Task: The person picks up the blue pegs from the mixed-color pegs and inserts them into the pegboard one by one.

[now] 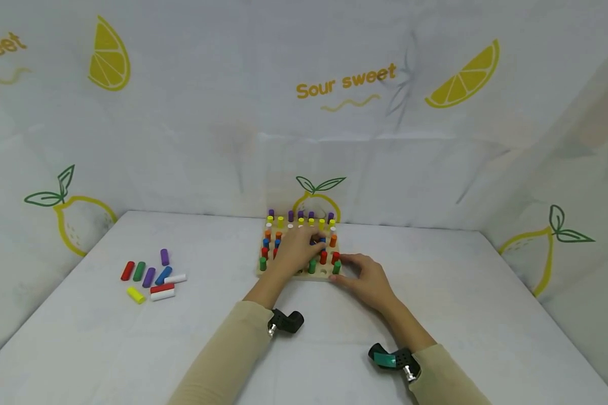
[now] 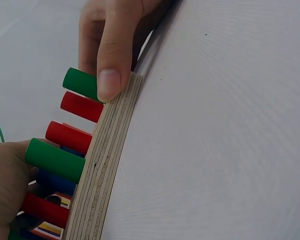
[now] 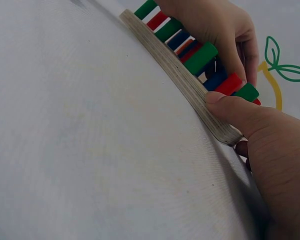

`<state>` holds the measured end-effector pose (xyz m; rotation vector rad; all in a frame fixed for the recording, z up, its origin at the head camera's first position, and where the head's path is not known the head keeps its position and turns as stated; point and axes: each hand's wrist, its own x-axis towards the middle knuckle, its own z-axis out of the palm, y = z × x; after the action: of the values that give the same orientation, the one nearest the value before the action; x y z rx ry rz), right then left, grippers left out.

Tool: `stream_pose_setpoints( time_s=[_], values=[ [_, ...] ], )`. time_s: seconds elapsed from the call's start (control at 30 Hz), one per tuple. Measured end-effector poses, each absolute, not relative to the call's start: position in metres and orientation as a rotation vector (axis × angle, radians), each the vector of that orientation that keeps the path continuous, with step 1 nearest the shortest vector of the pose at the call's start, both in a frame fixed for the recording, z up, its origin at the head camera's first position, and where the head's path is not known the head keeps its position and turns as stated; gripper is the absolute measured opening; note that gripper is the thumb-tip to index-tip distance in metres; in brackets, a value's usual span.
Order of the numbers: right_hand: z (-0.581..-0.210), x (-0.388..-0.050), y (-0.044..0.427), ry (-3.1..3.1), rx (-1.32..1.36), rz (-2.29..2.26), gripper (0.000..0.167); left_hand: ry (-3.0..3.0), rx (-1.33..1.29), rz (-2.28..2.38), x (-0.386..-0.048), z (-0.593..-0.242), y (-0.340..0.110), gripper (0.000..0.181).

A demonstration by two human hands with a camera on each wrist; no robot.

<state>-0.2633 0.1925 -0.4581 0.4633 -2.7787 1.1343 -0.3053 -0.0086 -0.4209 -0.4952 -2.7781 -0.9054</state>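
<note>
A wooden pegboard (image 1: 259,274) stands at the back middle of the table, with rows of purple, yellow, white, orange, blue, red and green pegs upright in it. My left hand (image 1: 296,247) reaches over the board from the front, its finger and thumb about a blue peg (image 1: 323,241) towards the right; the fingertips are partly hidden among the pegs. At the board's front right corner, my right hand (image 1: 367,279) grips the edge. Its thumb (image 3: 217,98) lies on the front edge beside a green peg (image 3: 247,92), with the other fingers round the side.
Loose pegs lie to the left on the white table: a yellow peg (image 1: 135,295), a blue peg (image 1: 164,275), a green peg (image 1: 139,271) and several others in red, purple and white. A white cloth (image 1: 208,169) printed with lemons hangs behind the board.
</note>
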Motion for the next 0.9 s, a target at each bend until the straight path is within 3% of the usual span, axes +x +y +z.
stream_pose_setpoints(
  time_s=[0.63, 0.9],
  values=[
    [-0.4591, -0.2626, 0.1922, -2.786, 0.453, 1.128, 0.060, -2.811, -0.456, -0.775, -0.3050, -0.4243, -0.0054, 0.029],
    [-0.4574, -0.2629, 0.1921, -2.790, 0.446, 1.133, 0.060, -2.796, -0.497, -0.754, -0.3031, -0.4222, -0.0065, 0.020]
  ],
)
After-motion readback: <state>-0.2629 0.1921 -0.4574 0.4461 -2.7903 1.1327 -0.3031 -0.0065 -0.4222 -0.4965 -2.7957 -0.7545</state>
